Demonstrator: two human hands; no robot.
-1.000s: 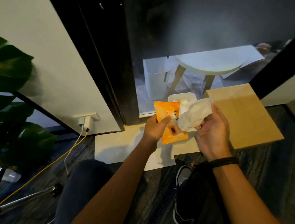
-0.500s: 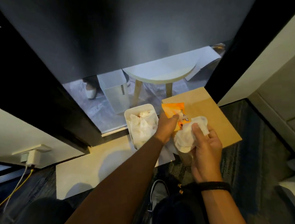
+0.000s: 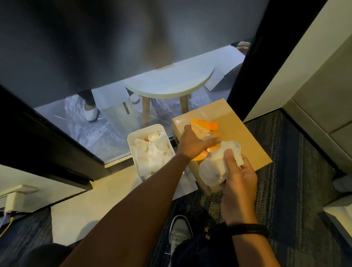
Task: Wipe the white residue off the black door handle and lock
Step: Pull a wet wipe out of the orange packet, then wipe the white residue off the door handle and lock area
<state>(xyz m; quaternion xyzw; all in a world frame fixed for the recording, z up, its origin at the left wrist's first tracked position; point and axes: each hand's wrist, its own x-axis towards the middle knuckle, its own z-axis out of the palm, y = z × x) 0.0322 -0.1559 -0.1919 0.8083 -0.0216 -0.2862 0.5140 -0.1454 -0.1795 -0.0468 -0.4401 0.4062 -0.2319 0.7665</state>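
Dark frosted door dead ahead, handle and lock out of view, presumably above both hands. Just right of the door's foot, cardboard box with orange wipe packet under flat-fingered left hand. White tub left of box, stuffed with used wipes. Right hand pinching fresh wipe, probably the one to lift.
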